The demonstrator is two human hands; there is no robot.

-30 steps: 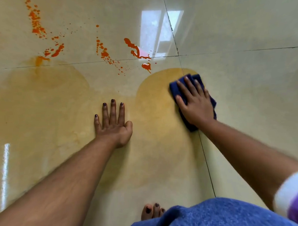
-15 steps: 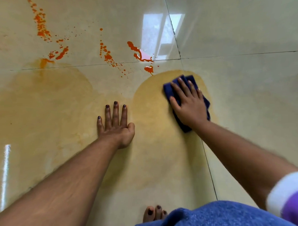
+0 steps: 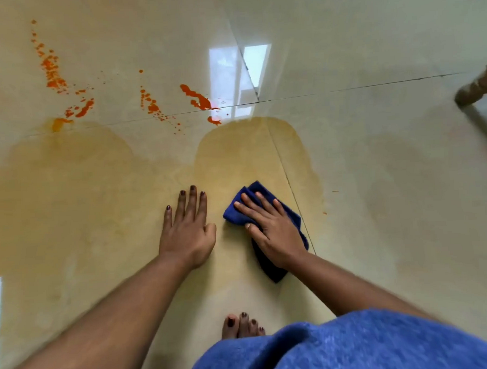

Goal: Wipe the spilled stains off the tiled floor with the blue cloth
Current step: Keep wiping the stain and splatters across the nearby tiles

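Both hands are lying flat on the tiled floor (image 3: 375,156). The left hand (image 3: 187,231) is resting palm down with its fingers straight and slightly spread, holding nothing, its thumb tucked toward the right. The right hand (image 3: 269,230) is pressing down on the blue cloth (image 3: 291,218) with straight, fanned fingers, the thumb reaching off the cloth's left edge toward the bare tile. The cloth is lying folded under that palm, its far corner showing beyond the fingertips and its near end poking out beside the wrist. It is sitting just to the right of the left hand, apart from it, inside a wide yellowish smear (image 3: 235,156) that is covering the tile around both hands. Orange-red stains (image 3: 199,99) are lying well beyond the hands, along the grout line and scattered toward the upper left. Bare toes (image 3: 241,325) are showing near the bottom, beside a blue fleecy garment (image 3: 341,347). A wooden furniture leg (image 3: 475,89) is standing at the right edge.
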